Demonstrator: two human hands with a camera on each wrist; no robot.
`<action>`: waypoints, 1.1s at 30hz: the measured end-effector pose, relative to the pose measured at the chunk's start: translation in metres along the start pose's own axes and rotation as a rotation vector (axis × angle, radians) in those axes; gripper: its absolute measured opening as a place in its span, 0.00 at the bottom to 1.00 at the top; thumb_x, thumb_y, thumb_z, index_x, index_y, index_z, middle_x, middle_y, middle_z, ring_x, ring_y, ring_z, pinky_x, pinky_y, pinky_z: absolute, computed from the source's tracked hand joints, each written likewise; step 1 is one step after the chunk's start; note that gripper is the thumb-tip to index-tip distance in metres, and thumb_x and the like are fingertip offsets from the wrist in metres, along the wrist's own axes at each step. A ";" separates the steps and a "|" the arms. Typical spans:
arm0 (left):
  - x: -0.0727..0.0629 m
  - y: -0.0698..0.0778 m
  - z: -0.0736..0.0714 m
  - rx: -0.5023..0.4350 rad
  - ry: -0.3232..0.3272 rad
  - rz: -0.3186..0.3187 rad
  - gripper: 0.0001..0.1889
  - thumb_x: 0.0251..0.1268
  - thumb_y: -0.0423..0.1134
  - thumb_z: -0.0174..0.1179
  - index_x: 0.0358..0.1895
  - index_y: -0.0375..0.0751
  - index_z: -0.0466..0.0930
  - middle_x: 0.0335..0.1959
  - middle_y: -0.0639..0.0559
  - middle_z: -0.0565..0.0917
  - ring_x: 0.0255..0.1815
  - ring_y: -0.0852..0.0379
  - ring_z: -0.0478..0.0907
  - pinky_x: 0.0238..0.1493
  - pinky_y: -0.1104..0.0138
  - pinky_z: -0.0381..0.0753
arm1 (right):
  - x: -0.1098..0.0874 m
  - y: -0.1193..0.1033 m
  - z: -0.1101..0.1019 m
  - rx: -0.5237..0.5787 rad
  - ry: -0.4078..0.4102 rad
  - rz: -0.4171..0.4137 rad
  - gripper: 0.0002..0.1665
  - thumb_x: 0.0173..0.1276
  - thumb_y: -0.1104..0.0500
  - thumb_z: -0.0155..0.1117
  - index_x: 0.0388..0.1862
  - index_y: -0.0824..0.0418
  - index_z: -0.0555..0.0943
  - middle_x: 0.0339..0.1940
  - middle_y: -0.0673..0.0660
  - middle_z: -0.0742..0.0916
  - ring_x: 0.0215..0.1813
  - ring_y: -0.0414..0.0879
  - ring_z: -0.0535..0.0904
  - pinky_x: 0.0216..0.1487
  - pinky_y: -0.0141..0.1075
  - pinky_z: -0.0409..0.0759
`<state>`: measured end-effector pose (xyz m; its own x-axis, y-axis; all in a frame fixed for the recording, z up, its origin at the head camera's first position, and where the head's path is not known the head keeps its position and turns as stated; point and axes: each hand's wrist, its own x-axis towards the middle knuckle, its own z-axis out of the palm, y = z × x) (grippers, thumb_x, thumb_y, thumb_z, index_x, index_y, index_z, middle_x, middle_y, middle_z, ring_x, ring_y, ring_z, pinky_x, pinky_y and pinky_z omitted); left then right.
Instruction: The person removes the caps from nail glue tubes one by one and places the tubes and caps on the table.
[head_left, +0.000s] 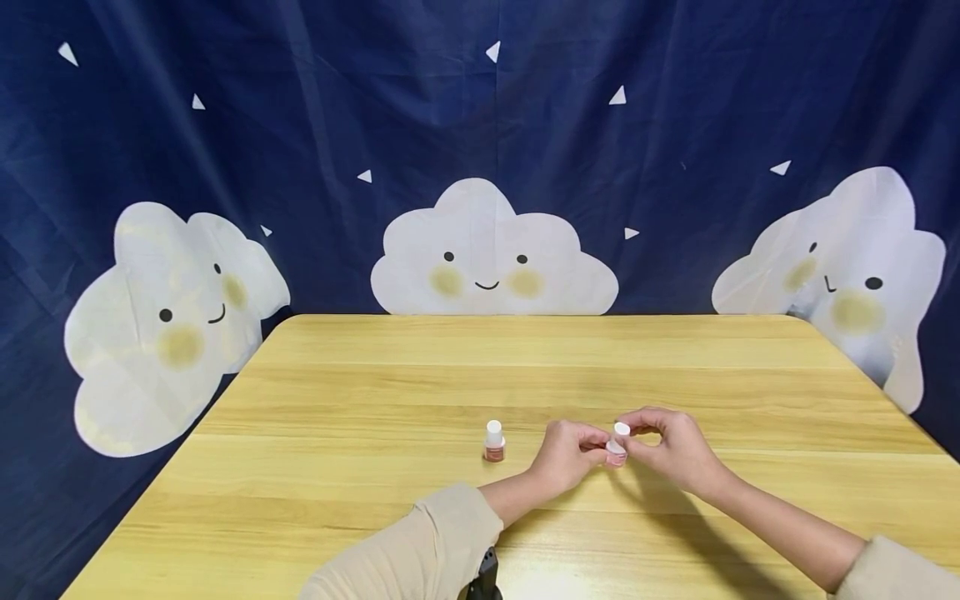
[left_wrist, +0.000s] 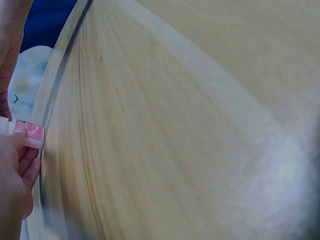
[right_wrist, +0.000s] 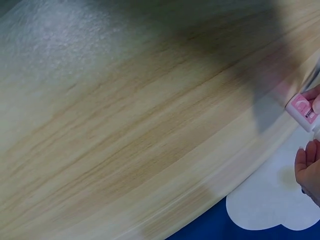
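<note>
In the head view my left hand (head_left: 564, 457) pinches a small bottle (head_left: 616, 455) with a pink label, low over the table right of centre. My right hand (head_left: 672, 447) has its thumb and index finger at the bottle's white cap (head_left: 622, 428), pinching it from the right. The left wrist view has the left thumb pressed on the pink label (left_wrist: 32, 131), with the right hand (left_wrist: 6, 75) above. From the right wrist, the bottle (right_wrist: 302, 111) appears tilted at the frame's edge, beside my right hand's curled fingers (right_wrist: 301, 162). A similar white-capped bottle (head_left: 494, 442) stands upright left of my hands.
The light wooden table (head_left: 337, 400) spreads out around the hands. Behind it hangs a dark blue curtain (head_left: 337, 100) with white clouds (head_left: 487, 242) and small triangles. A black object (head_left: 487, 575) shows beside the left sleeve at the near edge.
</note>
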<state>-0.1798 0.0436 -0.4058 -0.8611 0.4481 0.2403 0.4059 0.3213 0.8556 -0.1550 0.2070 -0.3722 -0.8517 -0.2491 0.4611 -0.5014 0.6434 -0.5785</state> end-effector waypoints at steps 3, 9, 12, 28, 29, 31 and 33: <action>0.000 -0.001 0.000 0.005 0.000 0.011 0.11 0.51 0.35 0.66 0.38 0.34 0.85 0.35 0.45 0.87 0.33 0.65 0.84 0.33 0.85 0.78 | 0.000 0.001 0.001 0.004 0.006 0.011 0.08 0.49 0.70 0.71 0.29 0.63 0.84 0.28 0.54 0.88 0.33 0.28 0.78 0.31 0.33 0.82; 0.001 -0.002 0.000 0.022 0.003 0.026 0.09 0.52 0.32 0.66 0.38 0.35 0.85 0.35 0.46 0.87 0.32 0.67 0.84 0.32 0.85 0.77 | 0.000 0.002 0.003 0.015 0.042 0.017 0.10 0.46 0.70 0.73 0.28 0.64 0.83 0.26 0.55 0.88 0.31 0.27 0.77 0.31 0.32 0.82; 0.001 -0.003 0.001 0.019 0.000 0.040 0.09 0.51 0.32 0.66 0.38 0.35 0.85 0.35 0.46 0.87 0.31 0.67 0.84 0.32 0.85 0.77 | 0.000 0.002 0.004 0.010 0.066 0.016 0.09 0.44 0.70 0.74 0.26 0.64 0.83 0.24 0.55 0.87 0.29 0.26 0.76 0.29 0.31 0.82; 0.001 -0.001 0.001 0.003 -0.006 0.020 0.10 0.51 0.34 0.66 0.38 0.36 0.85 0.36 0.46 0.87 0.32 0.67 0.84 0.33 0.85 0.78 | 0.002 0.001 0.003 0.001 0.051 0.009 0.07 0.46 0.70 0.74 0.23 0.62 0.84 0.24 0.55 0.87 0.27 0.26 0.76 0.28 0.31 0.80; 0.001 -0.002 0.001 0.004 -0.005 0.019 0.10 0.51 0.34 0.66 0.38 0.36 0.85 0.36 0.46 0.87 0.32 0.67 0.84 0.33 0.85 0.78 | 0.002 0.001 0.002 0.002 0.047 0.007 0.07 0.46 0.70 0.74 0.23 0.62 0.84 0.24 0.55 0.87 0.28 0.26 0.76 0.28 0.31 0.80; 0.001 -0.002 0.001 0.009 -0.003 0.016 0.10 0.51 0.34 0.66 0.38 0.36 0.85 0.36 0.46 0.87 0.31 0.67 0.84 0.32 0.85 0.78 | 0.002 0.001 0.002 0.000 0.043 0.000 0.07 0.46 0.70 0.73 0.23 0.62 0.84 0.24 0.54 0.87 0.28 0.27 0.76 0.28 0.31 0.81; 0.001 -0.002 0.001 0.009 -0.002 0.012 0.11 0.50 0.34 0.67 0.38 0.36 0.85 0.36 0.46 0.87 0.31 0.67 0.84 0.32 0.85 0.78 | 0.002 0.001 0.002 0.002 0.036 -0.005 0.07 0.46 0.70 0.73 0.24 0.62 0.84 0.25 0.55 0.88 0.28 0.27 0.76 0.28 0.31 0.81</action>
<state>-0.1808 0.0443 -0.4075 -0.8556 0.4534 0.2498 0.4191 0.3235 0.8484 -0.1573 0.2060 -0.3731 -0.8428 -0.2261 0.4884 -0.5064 0.6405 -0.5774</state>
